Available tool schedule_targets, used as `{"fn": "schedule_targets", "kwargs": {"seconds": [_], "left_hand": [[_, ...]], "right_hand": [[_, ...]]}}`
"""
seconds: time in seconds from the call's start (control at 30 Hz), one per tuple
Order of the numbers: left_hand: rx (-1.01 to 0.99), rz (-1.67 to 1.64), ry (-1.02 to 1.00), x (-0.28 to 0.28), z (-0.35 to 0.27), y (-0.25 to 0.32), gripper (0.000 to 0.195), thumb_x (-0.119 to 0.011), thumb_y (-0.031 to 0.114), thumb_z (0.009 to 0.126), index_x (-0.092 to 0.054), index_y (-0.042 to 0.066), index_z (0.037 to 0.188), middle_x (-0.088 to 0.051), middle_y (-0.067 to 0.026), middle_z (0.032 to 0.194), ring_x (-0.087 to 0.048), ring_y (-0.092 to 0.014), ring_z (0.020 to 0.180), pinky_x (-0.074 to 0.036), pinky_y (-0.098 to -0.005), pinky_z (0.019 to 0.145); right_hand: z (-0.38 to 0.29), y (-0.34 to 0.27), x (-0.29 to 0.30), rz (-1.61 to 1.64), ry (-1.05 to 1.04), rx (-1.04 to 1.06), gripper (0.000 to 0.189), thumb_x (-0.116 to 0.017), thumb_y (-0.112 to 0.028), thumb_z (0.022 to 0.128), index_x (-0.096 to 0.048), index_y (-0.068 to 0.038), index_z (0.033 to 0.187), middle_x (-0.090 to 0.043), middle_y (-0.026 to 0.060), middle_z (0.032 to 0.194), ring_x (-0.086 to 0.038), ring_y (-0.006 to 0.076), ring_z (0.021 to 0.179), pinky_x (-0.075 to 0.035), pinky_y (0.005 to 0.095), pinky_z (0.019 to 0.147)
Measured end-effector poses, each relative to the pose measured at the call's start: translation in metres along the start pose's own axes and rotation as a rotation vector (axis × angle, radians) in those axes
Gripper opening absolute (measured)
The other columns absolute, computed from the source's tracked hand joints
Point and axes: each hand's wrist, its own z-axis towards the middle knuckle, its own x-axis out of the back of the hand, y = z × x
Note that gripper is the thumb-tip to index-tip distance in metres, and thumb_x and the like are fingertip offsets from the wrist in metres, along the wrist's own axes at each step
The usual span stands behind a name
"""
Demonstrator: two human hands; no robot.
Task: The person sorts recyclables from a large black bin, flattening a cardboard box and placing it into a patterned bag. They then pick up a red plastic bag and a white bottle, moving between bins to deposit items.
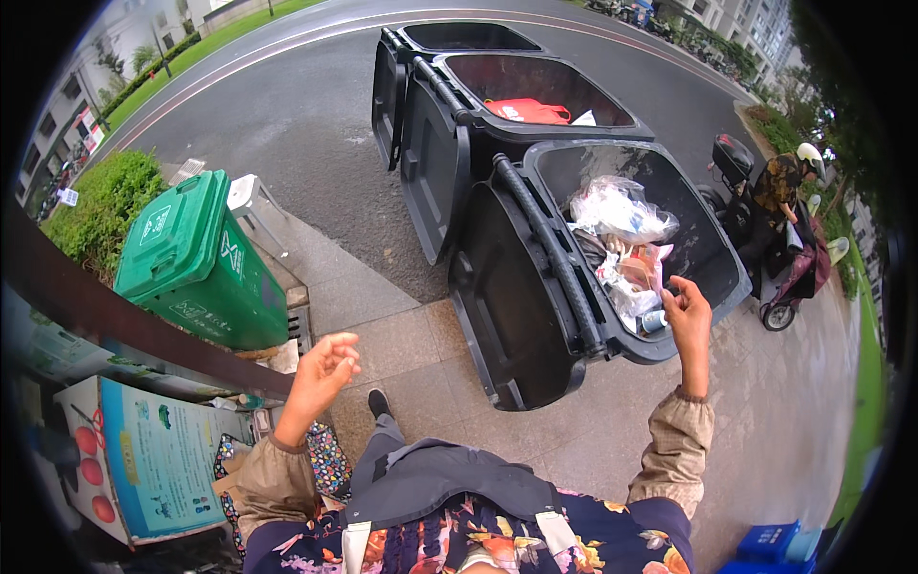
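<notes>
My left hand point(323, 380) is held above the paving, fingers loosely bent and apart, with nothing in it. My right hand point(690, 316) is over the near rim of the closest black wheeled bin point(717, 244). Its fingers are curled with a gap to the thumb, and I see nothing held. Just beyond its fingertips lies pink plastic packaging point(654, 262); whether they touch I cannot tell. Inside that bin are also a clear plastic bag point(620, 208), crumpled white plastic point(627, 294) and a blue paper cup point(653, 321). The bin's lid point(516, 301) hangs down on its left side.
Two more lidless-side-up black bins point(545, 79) stand behind, one with a red bag point(527, 110). Left are a closed green bin point(201, 265), a white stool point(247, 194) and an information board point(168, 459). A helmeted person point(782, 179) sits on a scooter point(778, 287) at right.
</notes>
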Motion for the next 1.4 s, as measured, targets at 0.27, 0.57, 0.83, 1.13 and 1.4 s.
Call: {"fn": "schedule_targets", "kwargs": {"seconds": [0.27, 0.57, 0.83, 1.13, 1.4], "left_hand": [[0.108, 0.137, -0.107, 0.069, 0.067, -0.090, 0.029, -0.058, 0.010, 0.088, -0.055, 0.003, 0.116, -0.060, -0.0047, 0.095, -0.059, -0.010, 0.084, -0.049, -0.0243, 0.072], [0.146, 0.480, -0.105, 0.189, 0.178, -0.103, 0.028, -0.059, 0.009, 0.084, -0.057, 0.001, 0.111, -0.063, -0.0076, 0.087, -0.060, -0.013, 0.079, -0.049, -0.0269, 0.072], [-0.036, 0.555, -0.428, 0.213, 0.351, -0.120, 0.024, -0.061, 0.008, 0.082, -0.059, 0.001, 0.105, -0.064, -0.0122, 0.089, -0.064, -0.021, 0.080, -0.051, -0.0320, 0.069], [-0.250, 0.563, -0.550, 0.230, 0.628, -0.049, 0.025, -0.060, 0.006, 0.082, -0.059, 0.001, 0.106, -0.063, -0.0147, 0.089, -0.064, -0.026, 0.082, -0.052, -0.0339, 0.071], [0.014, 0.227, -0.633, 0.258, 0.811, 0.003, 0.023, -0.056, 0.003, 0.088, -0.059, 0.000, 0.110, -0.063, -0.0050, 0.091, -0.059, -0.009, 0.082, -0.049, -0.0233, 0.072]], "right_hand": [[-0.050, -0.113, -0.162, 0.660, -0.431, -0.413, 0.013, -0.060, -0.015, 0.089, -0.060, -0.003, 0.094, -0.053, -0.0025, 0.064, -0.037, 0.0000, 0.047, -0.025, 0.0156, 0.043], [-0.015, -0.204, -0.386, 1.081, -0.767, -0.615, 0.019, -0.051, -0.014, 0.094, -0.058, 0.000, 0.105, -0.055, 0.0012, 0.075, -0.040, 0.0023, 0.053, -0.031, 0.0170, 0.045], [0.106, -0.237, -0.449, 0.890, -0.600, -0.419, 0.028, -0.046, -0.025, 0.097, -0.058, -0.002, 0.108, -0.057, 0.0017, 0.071, -0.035, 0.0010, 0.051, -0.027, 0.0161, 0.045], [0.325, -0.270, -0.536, 0.819, -0.165, -0.229, 0.019, -0.054, -0.008, 0.092, -0.057, 0.000, 0.108, -0.054, -0.0005, 0.069, -0.049, 0.0046, 0.064, -0.037, 0.0177, 0.058], [0.463, -0.285, -0.588, 0.727, -0.075, -0.182, 0.016, -0.054, -0.003, 0.091, -0.059, 0.002, 0.105, -0.056, 0.0023, 0.072, -0.052, 0.0058, 0.063, -0.039, 0.0185, 0.056]]}}
